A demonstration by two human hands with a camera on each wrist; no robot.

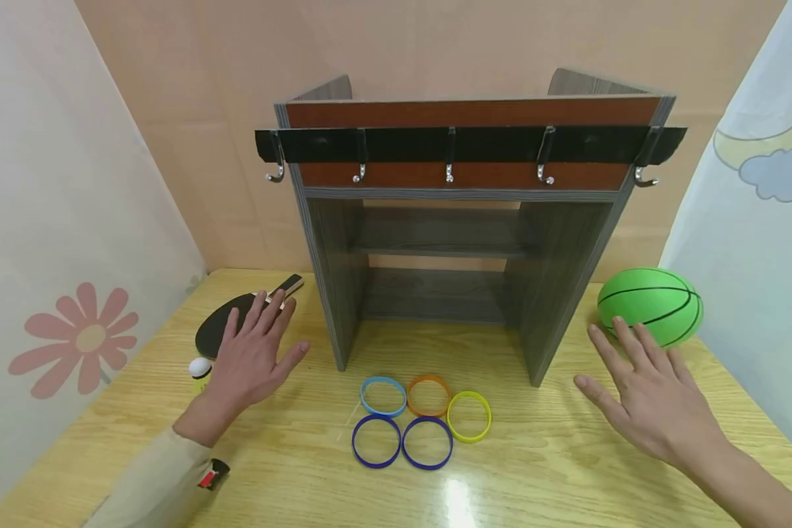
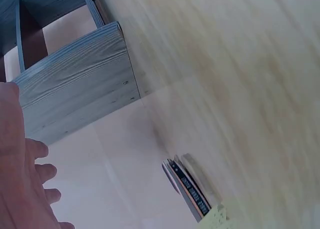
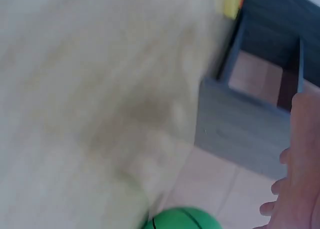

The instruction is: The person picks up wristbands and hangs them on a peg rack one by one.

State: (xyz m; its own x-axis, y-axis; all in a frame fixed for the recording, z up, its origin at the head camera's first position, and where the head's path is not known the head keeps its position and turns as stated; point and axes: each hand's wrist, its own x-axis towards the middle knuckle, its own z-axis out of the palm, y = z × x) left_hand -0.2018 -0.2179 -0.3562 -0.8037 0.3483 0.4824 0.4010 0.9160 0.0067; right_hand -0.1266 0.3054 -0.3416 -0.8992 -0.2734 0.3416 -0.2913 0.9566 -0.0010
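Observation:
My left hand hovers with spread fingers at the left, in front of a black table tennis paddle, holding nothing. On the right, my right hand is also spread and holds nothing, just in front of a green ball with black lines. Between the hands, flat rings lie on the wooden table: light blue, orange, yellow, and two dark blue ones. Behind them stands a grey shelf unit with a row of silver hooks.
A shuttlecock is partly hidden behind the left wrist. Black strip carries the hooks across the shelf's front. Printed cloth walls border the table on both sides, with a plain tan backdrop behind. A dark band with red shows by the left sleeve.

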